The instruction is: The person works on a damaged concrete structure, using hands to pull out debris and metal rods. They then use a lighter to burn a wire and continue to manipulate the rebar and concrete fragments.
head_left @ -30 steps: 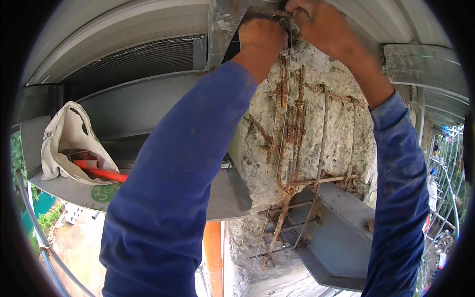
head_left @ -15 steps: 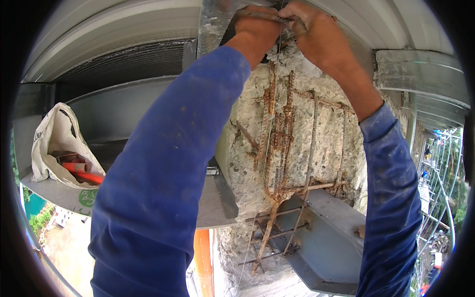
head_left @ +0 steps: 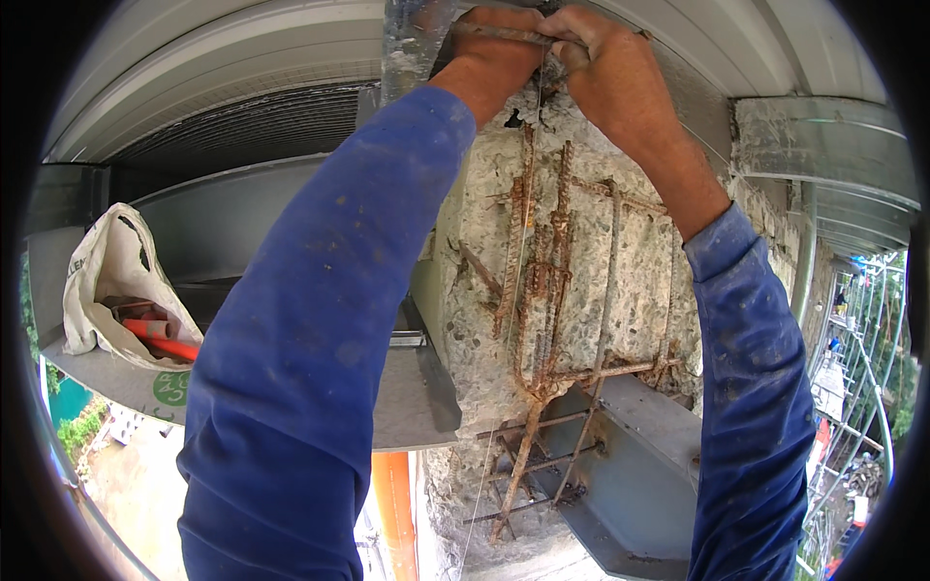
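Note:
Both my hands are raised together at the top of the view, close to a thin ribbed steel bar (head_left: 504, 34) that runs crosswise there. My left hand (head_left: 496, 60) is closed behind the bar; its fingertips are hidden. From the right, my right hand (head_left: 620, 77) pinches at the bar's end with thumb and fingers. A thin string (head_left: 540, 82) drops from between the hands, passing in front of the rough concrete column (head_left: 639, 281). Rusty rebar (head_left: 562, 208) stands exposed on the column below my hands.
A white cloth bag (head_left: 97, 281) holding orange-handled things sits on a grey steel beam (head_left: 291, 208) at left. Another steel beam (head_left: 630, 484) juts out at lower right. Metal sheeting (head_left: 678, 39) lies overhead. An orange pipe (head_left: 395, 504) stands below; scaffolding (head_left: 862, 358) rises far right.
My hands remain together at the bar with little change in grip. Both forearms sit slightly further left in view, and the right wrist has shifted a little left.

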### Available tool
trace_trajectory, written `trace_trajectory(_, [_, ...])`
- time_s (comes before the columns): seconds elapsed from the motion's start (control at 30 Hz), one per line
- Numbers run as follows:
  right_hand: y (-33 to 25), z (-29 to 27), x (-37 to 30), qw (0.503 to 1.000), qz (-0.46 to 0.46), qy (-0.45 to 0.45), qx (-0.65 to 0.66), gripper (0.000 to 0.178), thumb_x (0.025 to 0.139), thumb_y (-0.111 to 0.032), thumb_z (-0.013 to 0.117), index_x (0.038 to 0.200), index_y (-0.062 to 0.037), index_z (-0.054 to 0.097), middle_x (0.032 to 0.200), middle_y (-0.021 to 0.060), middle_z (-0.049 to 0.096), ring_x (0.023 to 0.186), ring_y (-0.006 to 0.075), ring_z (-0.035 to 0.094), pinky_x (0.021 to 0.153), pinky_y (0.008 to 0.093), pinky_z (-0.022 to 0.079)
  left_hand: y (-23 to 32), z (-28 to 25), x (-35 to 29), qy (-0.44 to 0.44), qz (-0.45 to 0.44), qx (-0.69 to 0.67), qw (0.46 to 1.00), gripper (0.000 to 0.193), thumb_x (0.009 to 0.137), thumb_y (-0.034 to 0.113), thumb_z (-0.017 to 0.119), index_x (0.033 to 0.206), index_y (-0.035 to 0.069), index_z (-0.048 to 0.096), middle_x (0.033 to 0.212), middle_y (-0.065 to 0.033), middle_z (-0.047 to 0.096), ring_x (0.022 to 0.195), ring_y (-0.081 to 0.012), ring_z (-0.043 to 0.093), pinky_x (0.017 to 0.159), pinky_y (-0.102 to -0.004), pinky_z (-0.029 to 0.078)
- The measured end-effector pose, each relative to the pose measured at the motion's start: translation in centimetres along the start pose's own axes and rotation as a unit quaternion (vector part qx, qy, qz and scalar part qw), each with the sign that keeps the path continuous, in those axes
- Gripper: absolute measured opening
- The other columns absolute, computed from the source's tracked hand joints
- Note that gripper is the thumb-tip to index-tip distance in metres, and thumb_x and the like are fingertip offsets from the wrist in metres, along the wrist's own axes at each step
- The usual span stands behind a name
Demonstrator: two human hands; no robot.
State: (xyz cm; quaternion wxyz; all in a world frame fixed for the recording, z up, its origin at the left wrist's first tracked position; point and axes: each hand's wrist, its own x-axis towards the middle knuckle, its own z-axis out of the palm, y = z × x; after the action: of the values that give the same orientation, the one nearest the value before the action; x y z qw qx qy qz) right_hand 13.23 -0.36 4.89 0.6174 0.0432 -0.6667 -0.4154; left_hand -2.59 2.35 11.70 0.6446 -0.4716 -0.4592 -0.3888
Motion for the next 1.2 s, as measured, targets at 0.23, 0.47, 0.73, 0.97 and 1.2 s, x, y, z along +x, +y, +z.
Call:
trace_trajectory(0.23, [-0.2, 0.2, 0.0, 1.000, 0.003, 0.002, 0.012, 0.016, 0.085, 0.002, 0.060, 0.100, -0.0019, 0.062, 0.095, 0.0240, 0.067, 0.091, 0.0451, 0.065, 0.077, 0.0494, 0.052, -0.3, 0.2, -0.3, 0.059, 0.048, -0.044, 0.996, 0.019, 0.089, 0.020, 0.059, 0.091, 0.004, 0.069, 0.087, -0.0194, 0.072, 0.085, -0.0348, 0.072, 0.073, -0.0470, 0.058])
trace_trajectory(0.47, [-0.4, 0.4, 0.1, 1.000, 0.008, -0.006, -0.022, 0.013, 0.086, -0.001, 0.060, 0.099, -0.0023, 0.061, 0.094, 0.0238, 0.067, 0.090, 0.0454, 0.064, 0.076, 0.0524, 0.050, 0.8, -2.3, -4.1, -0.089, 0.042, 0.046, 0.994, 0.023, 0.091, 0.013, 0.060, 0.110, 0.007, 0.071, 0.109, -0.0109, 0.073, 0.102, -0.0292, 0.071, 0.082, -0.0425, 0.058])
trace_trajectory(0.73, [-0.8, 0.5, 0.4, 0.997, 0.042, -0.025, -0.067, 0.016, 0.085, -0.001, 0.059, 0.101, -0.0034, 0.061, 0.090, 0.0238, 0.068, 0.085, 0.0462, 0.064, 0.075, 0.0534, 0.050, -0.3, -3.1, -8.1, -0.068, 0.088, 0.071, 0.991, 0.015, 0.087, 0.011, 0.059, 0.093, -0.001, 0.065, 0.078, -0.0175, 0.072, 0.070, -0.0321, 0.073, 0.060, -0.0401, 0.059])
trace_trajectory(0.97, [-0.6, 0.3, 0.4, 0.996, 0.039, -0.038, -0.074, 0.021, 0.083, 0.001, 0.057, 0.102, -0.0037, 0.061, 0.090, 0.0248, 0.068, 0.087, 0.0447, 0.066, 0.076, 0.0525, 0.051, 1.7, -5.9, -12.5, -0.142, 0.074, 0.036, 0.986, 0.022, 0.080, 0.005, 0.066, 0.099, -0.003, 0.067, 0.082, -0.0175, 0.074, 0.076, -0.0302, 0.075, 0.066, -0.0408, 0.060])
trace_trajectory(1.2, [-0.8, 0.2, 0.9, 0.995, 0.057, -0.059, -0.059, 0.020, 0.084, -0.002, 0.059, 0.104, -0.0051, 0.062, 0.090, 0.0238, 0.069, 0.089, 0.0437, 0.066, 0.078, 0.0524, 0.051, 2.2, -7.3, -15.2, -0.075, 0.066, -0.084, 0.991, 0.021, 0.079, 0.004, 0.062, 0.099, -0.001, 0.061, 0.066, -0.0209, 0.066, 0.062, -0.0382, 0.068, 0.056, -0.0481, 0.054])
